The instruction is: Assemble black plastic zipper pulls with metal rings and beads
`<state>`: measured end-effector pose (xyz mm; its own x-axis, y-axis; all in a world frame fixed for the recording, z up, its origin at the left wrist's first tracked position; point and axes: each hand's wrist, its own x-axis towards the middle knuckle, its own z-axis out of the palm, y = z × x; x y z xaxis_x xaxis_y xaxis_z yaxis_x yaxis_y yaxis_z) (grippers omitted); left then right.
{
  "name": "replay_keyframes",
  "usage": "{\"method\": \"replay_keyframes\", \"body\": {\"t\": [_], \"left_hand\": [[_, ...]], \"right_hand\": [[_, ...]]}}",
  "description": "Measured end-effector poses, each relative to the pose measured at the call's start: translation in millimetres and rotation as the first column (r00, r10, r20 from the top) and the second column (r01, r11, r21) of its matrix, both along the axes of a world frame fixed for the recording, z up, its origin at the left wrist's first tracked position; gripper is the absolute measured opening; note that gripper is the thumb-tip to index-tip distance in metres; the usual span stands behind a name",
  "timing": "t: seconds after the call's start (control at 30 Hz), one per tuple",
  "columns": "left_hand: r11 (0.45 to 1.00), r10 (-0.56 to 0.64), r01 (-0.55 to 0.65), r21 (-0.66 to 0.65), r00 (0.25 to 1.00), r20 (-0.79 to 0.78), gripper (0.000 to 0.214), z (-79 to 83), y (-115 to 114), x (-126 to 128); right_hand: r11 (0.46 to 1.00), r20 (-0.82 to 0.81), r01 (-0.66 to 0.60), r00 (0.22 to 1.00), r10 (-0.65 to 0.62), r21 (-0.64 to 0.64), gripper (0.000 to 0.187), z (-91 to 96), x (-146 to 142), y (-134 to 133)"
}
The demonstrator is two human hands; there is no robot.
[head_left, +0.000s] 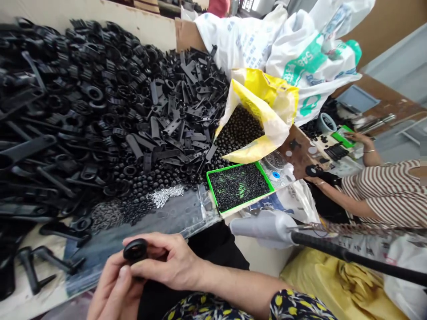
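While left hand (111, 284) and right hand (170, 262) pinch black ring (135, 248) between them | by near edge of tabletop (28, 304) | steady, even pressure should curb slipping

A glossy black ring-shaped part (135, 250) is resting in the grip of both hands (173, 262), its round opening tilting up toward the head camera; the hands are covering its lower portion, near the counter (50, 286) edge.
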<state>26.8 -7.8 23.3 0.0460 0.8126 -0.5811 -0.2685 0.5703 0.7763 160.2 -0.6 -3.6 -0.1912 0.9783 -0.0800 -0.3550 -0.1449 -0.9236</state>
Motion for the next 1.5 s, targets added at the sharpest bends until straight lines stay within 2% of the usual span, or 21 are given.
{"method": "replay_keyframes", "body": {"t": [0.1, 0.17, 0.3, 0.43, 0.5, 0.57, 0.63, 0.7, 0.8, 0.87, 0.93, 1.0, 1.1, 1.17, 1.23, 1.33, 1.4, 1.5], "left_hand": [[1.000, 0.010, -0.010, 0.017, 1.000, -0.012, 0.049, 4.3, 5, 4], [0.999, 0.026, -0.025, 0.022, 0.999, -0.025, 0.048, 6.7, 7, 7], [0.998, 0.016, -0.014, 0.058, 0.999, -0.032, 0.046, 4.4, 7, 6], [0.994, -0.063, 0.072, 0.083, 0.992, -0.111, 0.051, -2.2, 5, -7], [0.992, -0.076, 0.090, 0.087, 0.986, -0.147, 0.048, -2.1, 5, -12], [0.988, -0.034, 0.062, 0.141, 0.982, -0.187, 0.042, 1.7, 5, -13], [0.965, 0.012, 0.049, 0.258, 0.973, -0.231, 0.029, 7.8, 4, -10], [0.929, 0.049, 0.056, 0.367, 0.961, -0.271, 0.019, 13.4, 3, -5], [0.922, 0.107, 0.007, 0.387, 0.956, -0.273, 0.018, 14.8, 1, 3], [0.936, 0.132, -0.037, 0.349, 0.959, -0.251, 0.020, 10.4, -2, 5], [0.947, 0.119, -0.043, 0.317, 0.967, -0.227, 0.022, 4.1, -4, 1], [0.952, 0.066, 0.009, 0.305, 0.969, -0.236, 0.022, -0.9, -5, -9], [0.920, -0.122, 0.242, 0.309, 0.925, -0.361, 0.024, -1.8, 0, -30], [0.848, -0.260, 0.432, 0.307, 0.844, -0.469, 0.028, 0.9, 7, -45], [0.750, -0.348, 0.572, 0.332, 0.769, -0.536, 0.035, 3.6, 13, -55], [0.629, -0.361, 0.655, 0.419, 0.723, -0.588, 0.035, 4.2, 15, -59], [0.624, -0.318, 0.641, 0.447, 0.731, -0.604, 0.033, 2.3, 11, -57], [0.691, -0.276, 0.588, 0.421, 0.753, -0.598, 0.032, -2.6, -1, -52]], "right_hand": [[0.983, 0.233, 0.021, 0.970, -0.063, 0.181, 0.054, 1.7, 6, -1], [0.958, 0.396, -0.037, 0.914, -0.083, 0.285, 0.053, -0.8, 12, -1], [0.913, 0.607, -0.197, 0.792, -0.067, 0.358, 0.065, -8.9, 20, 1], [0.852, 0.635, -0.248, 0.763, -0.122, 0.461, 0.075, -6.4, 28, 2], [0.837, 0.629, -0.236, 0.761, -0.156, 0.493, 0.090, -1.9, 30, 0], [0.867, 0.616, -0.179, 0.769, -0.172, 0.465, 0.106, 2.7, 31, -5], [0.917, 0.562, -0.098, 0.814, -0.149, 0.386, 0.112, 6.7, 29, -11], [0.944, 0.491, -0.061, 0.864, -0.114, 0.326, 0.093, 10.9, 25, -16], [0.938, 0.478, -0.080, 0.873, -0.098, 0.337, 0.047, 17.3, 17, -15], [0.927, 0.499, -0.091, 0.859, -0.111, 0.364, 0.035, 20.0, 13, -12], [0.923, 0.520, -0.108, 0.847, -0.109, 0.370, 0.032, 20.3, 10, -10], [0.922, 0.539, -0.129, 0.837, -0.097, 0.366, 0.030, 18.7, 9, -10], [0.912, 0.565, -0.147, 0.819, -0.106, 0.383, 0.028, 14.7, 9, -16], [0.895, 0.594, -0.177, 0.796, -0.115, 0.410, 0.029, 12.1, 10, -20], [0.870, 0.634, -0.235, 0.765, -0.110, 0.434, 0.030, 10.4, 10, -23], [0.835, 0.688, -0.310, 0.717, -0.108, 0.454, 0.031, 10.0, 10, -23], [0.825, 0.709, -0.325, 0.694, -0.124, 0.462, 0.030, 10.5, 11, -22], [0.811, 0.720, -0.332, 0.677, -0.151, 0.482, 0.029, 10.5, 12, -20]]}}
